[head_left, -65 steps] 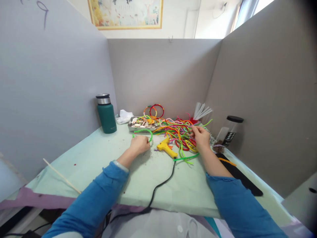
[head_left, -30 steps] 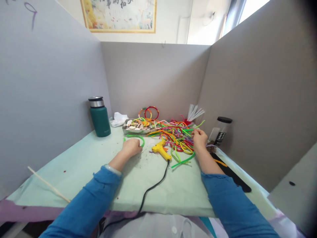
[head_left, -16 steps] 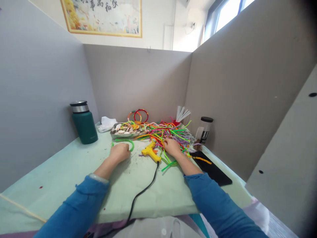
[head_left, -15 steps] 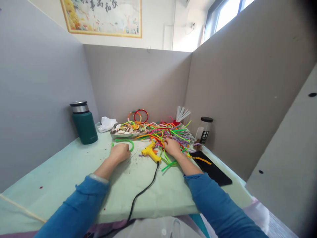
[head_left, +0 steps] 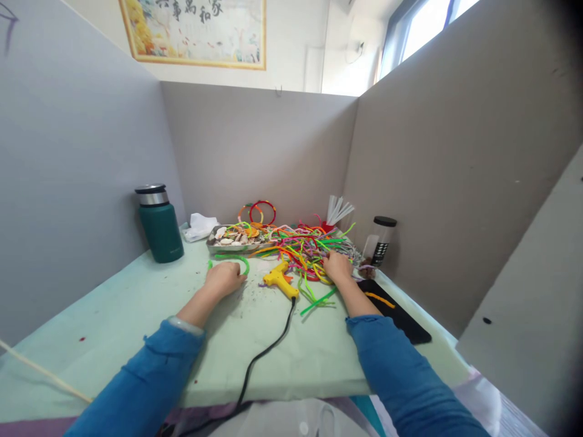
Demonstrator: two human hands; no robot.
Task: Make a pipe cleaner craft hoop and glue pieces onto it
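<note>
Knuckles up and wrist low over the table [head_left: 273, 352], the left hand [head_left: 224, 280] pinches a green stem [head_left: 234, 258] that arcs beyond its far side, left of the yellow glue gun [head_left: 281, 280]; the right hand [head_left: 338, 267] dips, fingers bent, into the right of the stem pile [head_left: 300, 246], its grip impossible to tell. Far left of the pile, a metal tray [head_left: 237, 248] holds shells [head_left: 226, 237]; far right, white sticks [head_left: 337, 211] fan from a red holder [head_left: 327, 227], near a black-lidded clear jar [head_left: 379, 241]
</note>
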